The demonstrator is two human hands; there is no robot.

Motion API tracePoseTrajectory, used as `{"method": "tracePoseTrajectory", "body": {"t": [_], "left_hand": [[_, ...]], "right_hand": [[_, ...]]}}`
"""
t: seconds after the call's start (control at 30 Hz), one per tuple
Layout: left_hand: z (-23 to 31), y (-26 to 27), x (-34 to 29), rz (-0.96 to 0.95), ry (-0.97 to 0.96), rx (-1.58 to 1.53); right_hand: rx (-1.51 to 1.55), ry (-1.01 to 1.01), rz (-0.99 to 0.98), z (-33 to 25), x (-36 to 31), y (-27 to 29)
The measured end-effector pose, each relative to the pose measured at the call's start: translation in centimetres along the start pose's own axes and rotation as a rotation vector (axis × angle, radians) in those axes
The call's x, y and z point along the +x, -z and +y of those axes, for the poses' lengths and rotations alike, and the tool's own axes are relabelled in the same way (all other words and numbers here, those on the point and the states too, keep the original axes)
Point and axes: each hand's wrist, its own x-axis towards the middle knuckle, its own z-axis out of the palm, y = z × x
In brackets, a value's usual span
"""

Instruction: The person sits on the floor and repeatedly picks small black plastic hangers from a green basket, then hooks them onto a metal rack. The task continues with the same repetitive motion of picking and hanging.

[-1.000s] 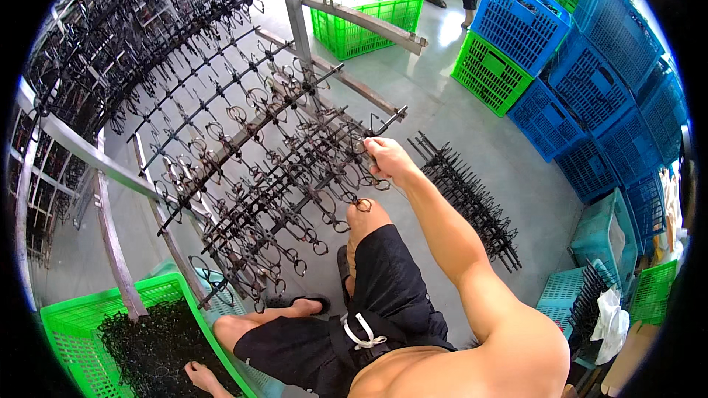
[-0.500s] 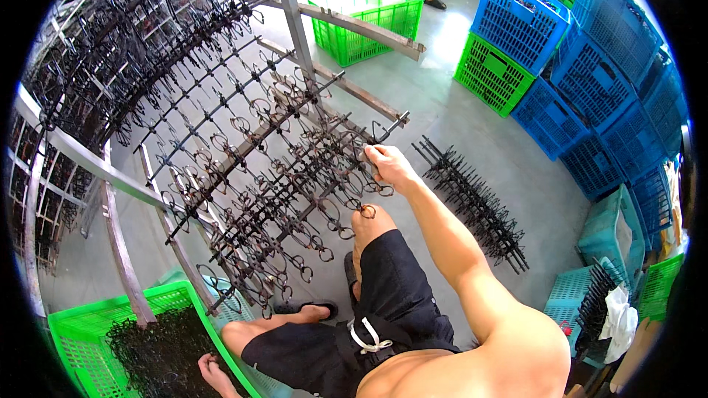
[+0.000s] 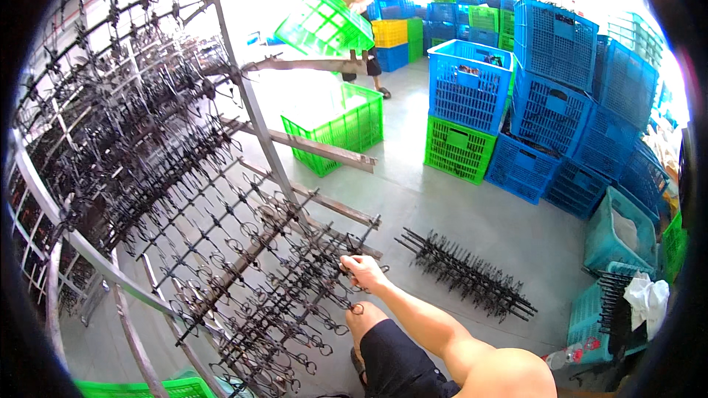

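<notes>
My right hand [image 3: 363, 272] is closed at the right edge of a rack of dark rods with wire loops [image 3: 284, 295]. Its fingers are pinched together, and whatever lies between them is too small and hidden to name. Rings hang from the rods all about it, several beside my knee. The rods lie in rows on a metal frame [image 3: 254, 125] with slanted bars. My left hand is outside the picture.
A bundle of black hooked rods [image 3: 468, 273] lies on the floor to the right. Blue crates [image 3: 472, 81] stand stacked beyond. A green crate [image 3: 339, 129] sits behind the frame. Another person holds a tilted green crate [image 3: 324, 22]. A green crate rim [image 3: 147, 389] shows at lower left.
The view has tilted up, so things sit lower and the other person's upper body and lifted crate show. My left hand, earlier over black pieces in the green crate, has left the picture.
</notes>
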Motion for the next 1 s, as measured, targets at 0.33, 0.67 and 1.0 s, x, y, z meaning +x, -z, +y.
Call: {"method": "tracePoseTrajectory", "body": {"t": [0.33, 0.67, 1.0], "left_hand": [[10.9, 4.8, -1.6, 0.088, 0.240, -0.488], [21.4, 5.8, -6.7, -0.199, 0.166, -0.641], [29.2, -1.0, -11.3, -0.621, -0.474, -0.365]], "right_hand": [[-0.459, -0.073, -0.112, -2.3, 2.0, 0.8], [-0.924, 0.845, 0.314, -3.4, -5.6, -4.5], [-0.419, 0.322, -1.099, 2.3, -20.3, -8.7]]}}
